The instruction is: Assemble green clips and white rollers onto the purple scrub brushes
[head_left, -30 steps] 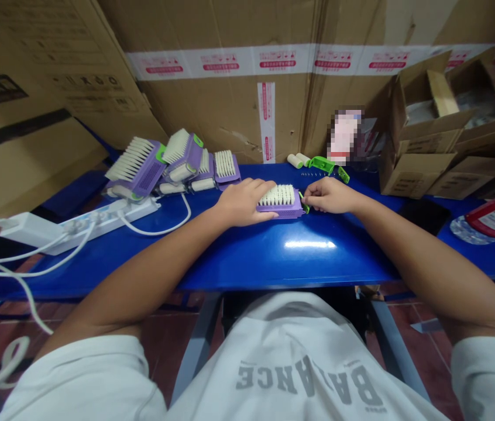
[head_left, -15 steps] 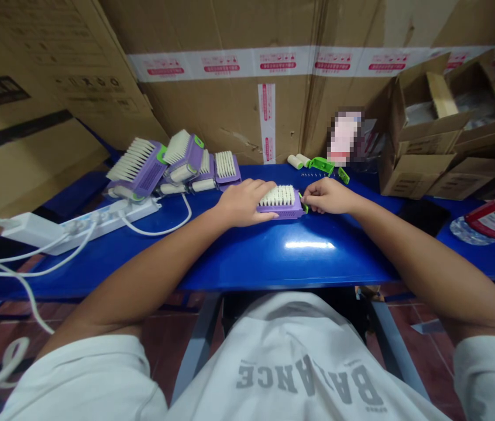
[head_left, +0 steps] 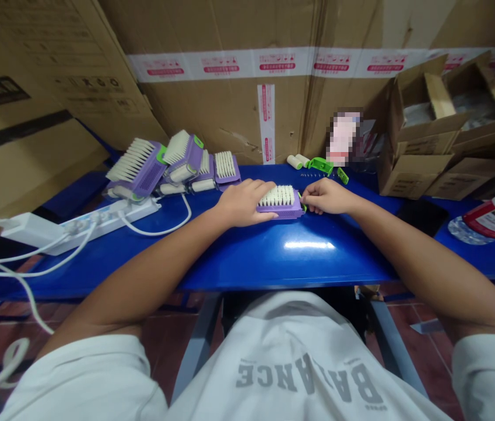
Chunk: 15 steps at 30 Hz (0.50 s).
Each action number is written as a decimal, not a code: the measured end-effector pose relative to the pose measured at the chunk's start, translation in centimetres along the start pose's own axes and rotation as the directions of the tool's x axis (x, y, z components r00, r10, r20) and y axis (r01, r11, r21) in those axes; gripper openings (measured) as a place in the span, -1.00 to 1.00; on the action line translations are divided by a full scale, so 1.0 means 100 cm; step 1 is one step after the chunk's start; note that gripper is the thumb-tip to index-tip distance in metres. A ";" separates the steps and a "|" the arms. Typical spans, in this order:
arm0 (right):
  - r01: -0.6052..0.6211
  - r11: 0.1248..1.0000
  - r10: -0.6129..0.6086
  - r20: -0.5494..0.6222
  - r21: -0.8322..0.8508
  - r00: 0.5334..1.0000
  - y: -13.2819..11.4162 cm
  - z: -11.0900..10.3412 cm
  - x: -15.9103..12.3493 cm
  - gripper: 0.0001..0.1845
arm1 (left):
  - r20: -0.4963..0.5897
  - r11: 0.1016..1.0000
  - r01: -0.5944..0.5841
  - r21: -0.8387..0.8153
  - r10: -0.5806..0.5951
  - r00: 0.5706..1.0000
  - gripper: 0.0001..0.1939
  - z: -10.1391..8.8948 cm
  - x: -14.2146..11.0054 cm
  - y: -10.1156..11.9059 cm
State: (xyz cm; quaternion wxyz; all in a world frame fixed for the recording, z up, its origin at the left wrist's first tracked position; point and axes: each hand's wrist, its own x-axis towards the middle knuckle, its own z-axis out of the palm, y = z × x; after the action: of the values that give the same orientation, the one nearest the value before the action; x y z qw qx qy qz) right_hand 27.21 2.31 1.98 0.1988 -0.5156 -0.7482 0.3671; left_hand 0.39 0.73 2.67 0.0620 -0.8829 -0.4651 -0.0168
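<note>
A purple brush head (head_left: 280, 202) with cream bristles pointing up lies on the blue table (head_left: 247, 257). My left hand (head_left: 247, 202) is wrapped over its left end, thumb along the near side. At its right end sits a small green piece (head_left: 303, 202), pinched by the bent fingers of my right hand (head_left: 324, 196), which partly hide it. Behind my right hand lie a green plastic part (head_left: 321, 165), a smaller green piece (head_left: 343, 175), two cream cylinders (head_left: 294, 162) and a row of tiny screws (head_left: 315, 175).
Several purple brushes (head_left: 142, 169) are grouped at the left, behind a white power strip (head_left: 98, 222) with cables. Cardboard boxes (head_left: 423, 169), a dark flat object (head_left: 420, 217) and a water bottle (head_left: 488, 216) stand on the right. Large cartons (head_left: 212, 111) wall off the back.
The green piece at the brush head's right end seems to sit slightly closer against it. My right fingers shift only a little; my left hand stays in place.
</note>
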 end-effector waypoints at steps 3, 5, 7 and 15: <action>-0.028 0.999 0.028 0.013 0.027 1.000 0.000 0.001 0.000 -0.79 | 0.003 1.000 -0.004 0.001 0.004 1.000 -0.15 0.000 0.000 0.000; -0.041 0.998 0.040 0.021 0.042 0.999 0.000 0.001 0.000 -0.82 | 0.008 1.000 0.002 0.001 -0.002 1.000 -0.15 0.001 0.000 -0.001; -0.041 0.998 0.040 0.022 0.045 0.999 0.001 0.001 0.001 -0.82 | 0.007 1.000 0.006 0.000 -0.006 1.000 -0.14 0.001 0.000 -0.001; -0.051 0.999 0.051 0.029 0.017 0.998 -0.001 0.000 0.000 -0.82 | 0.008 1.000 0.006 0.001 -0.006 1.000 -0.14 0.001 0.001 -0.001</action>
State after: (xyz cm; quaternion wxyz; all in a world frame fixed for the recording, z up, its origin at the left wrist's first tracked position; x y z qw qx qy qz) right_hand 27.15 2.32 2.04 0.1834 -0.5275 -0.7343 0.3859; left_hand 0.35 0.86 2.58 0.0604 -0.8816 -0.4678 -0.0134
